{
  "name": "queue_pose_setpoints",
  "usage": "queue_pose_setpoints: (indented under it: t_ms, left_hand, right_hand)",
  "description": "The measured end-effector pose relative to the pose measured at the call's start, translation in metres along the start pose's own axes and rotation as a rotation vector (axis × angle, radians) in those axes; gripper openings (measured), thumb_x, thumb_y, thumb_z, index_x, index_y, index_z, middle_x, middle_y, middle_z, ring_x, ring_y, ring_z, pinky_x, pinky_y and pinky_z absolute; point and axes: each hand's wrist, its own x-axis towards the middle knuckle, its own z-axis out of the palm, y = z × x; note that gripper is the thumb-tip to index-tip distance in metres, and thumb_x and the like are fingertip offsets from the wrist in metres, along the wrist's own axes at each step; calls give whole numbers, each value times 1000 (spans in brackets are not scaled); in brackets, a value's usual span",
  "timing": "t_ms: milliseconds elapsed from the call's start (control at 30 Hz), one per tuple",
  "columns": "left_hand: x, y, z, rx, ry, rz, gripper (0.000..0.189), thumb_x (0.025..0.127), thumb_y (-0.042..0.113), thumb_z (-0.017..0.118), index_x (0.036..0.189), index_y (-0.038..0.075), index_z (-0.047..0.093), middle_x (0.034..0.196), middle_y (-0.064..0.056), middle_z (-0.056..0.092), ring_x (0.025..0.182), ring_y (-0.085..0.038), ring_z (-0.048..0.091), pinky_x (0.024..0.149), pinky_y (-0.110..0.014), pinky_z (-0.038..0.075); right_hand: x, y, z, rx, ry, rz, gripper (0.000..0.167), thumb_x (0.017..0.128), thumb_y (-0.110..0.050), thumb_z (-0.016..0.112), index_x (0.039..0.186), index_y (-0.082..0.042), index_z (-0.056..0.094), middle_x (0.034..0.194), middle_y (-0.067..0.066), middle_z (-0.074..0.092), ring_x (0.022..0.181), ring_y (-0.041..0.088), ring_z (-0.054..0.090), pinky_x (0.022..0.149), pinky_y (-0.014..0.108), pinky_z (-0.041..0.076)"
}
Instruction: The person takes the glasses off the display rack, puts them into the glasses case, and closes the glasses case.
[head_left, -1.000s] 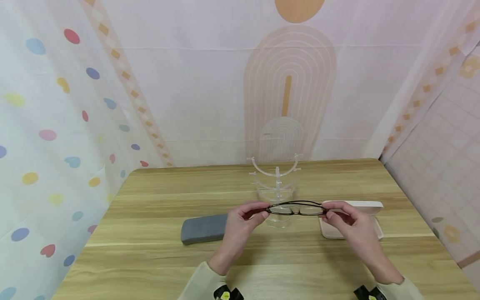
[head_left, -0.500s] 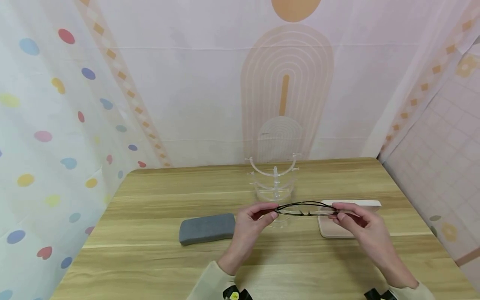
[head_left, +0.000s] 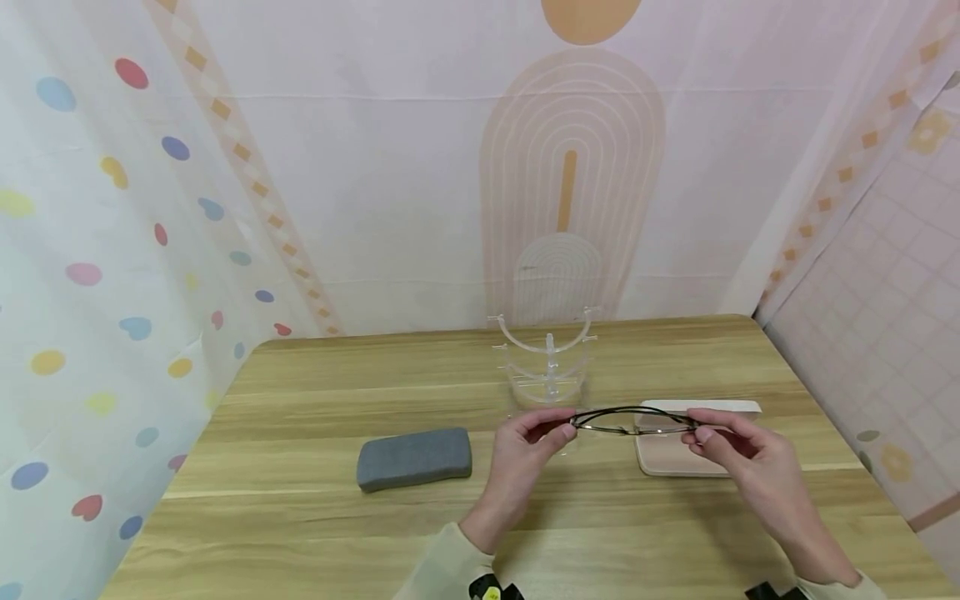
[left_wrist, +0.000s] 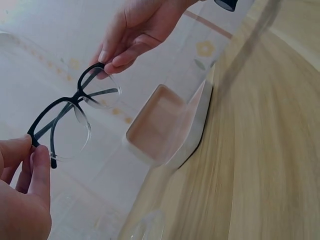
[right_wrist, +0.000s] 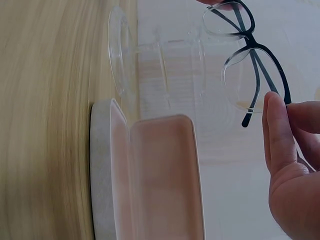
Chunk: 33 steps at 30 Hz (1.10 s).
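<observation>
A pair of glasses with a black upper frame and clear lenses is held above the table, its temples folded across behind the lenses. My left hand pinches one end of the frame between thumb and fingers. At the other end, my right hand pinches the frame the same way. Behind and below the right hand lies an open white glasses case with a pinkish lining; nothing shows inside it in the right wrist view. Left of the left hand rests a closed grey glasses case.
A clear plastic glasses stand with several curved tiers rises behind the hands, its base partly hidden by the left hand. The wooden table ends at a patterned curtain at the back.
Both hands have shifted to the right with the glasses, which now overlap the white case in the head view. The whole grey case has come into sight.
</observation>
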Motion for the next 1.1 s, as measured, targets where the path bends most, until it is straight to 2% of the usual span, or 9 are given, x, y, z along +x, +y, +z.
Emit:
queue_pose_setpoints:
  t_ms: [167,300,533,667,867,1100]
  left_hand:
    - [2,-3,10,-42,31,-12,24,91,-3,76,113,-12,72,109,-13,73,90,-9,70,83,-22,58]
    - [3,-6,17,-76,25,-27,24,91,-4,75,113,-12,72,108,-13,73,89,-9,70,84,-24,59]
    - [4,-13,30,-141,33,-49,22,92,-10,71,112,-16,69,105,-14,73,87,-8,70,83,-25,60]
    - [5,-17,37,-167,43,-55,21,91,-13,69,111,-18,69,106,-14,73,87,-8,70,83,-25,60]
    - [7,-23,47,-169,63,-59,22,89,-12,71,110,-18,69,109,-15,70,90,-15,71,83,-27,61]
    - [9,-29,56,-207,66,-70,23,90,-12,72,111,-19,67,103,-11,70,87,-15,72,83,-29,61]
  right_hand:
    - [-2,0,-5,-72,38,11,24,99,6,64,122,13,67,105,1,75,90,9,74,80,26,60]
    - [-2,0,-12,-136,56,15,25,100,3,64,123,12,67,109,-1,75,88,8,74,81,25,60]
    - [-2,1,-19,-163,83,31,28,101,-2,64,126,11,66,110,-7,75,87,8,74,81,22,59]
    - [-1,3,-23,-138,110,41,26,101,-2,65,125,8,69,110,-9,75,87,8,74,81,21,58]
    - [-1,10,-31,-16,134,34,25,100,5,63,121,0,74,109,-7,76,89,7,74,81,21,58]
    - [0,11,-38,7,148,41,25,100,5,62,119,-5,76,107,-7,75,90,5,73,81,19,58]
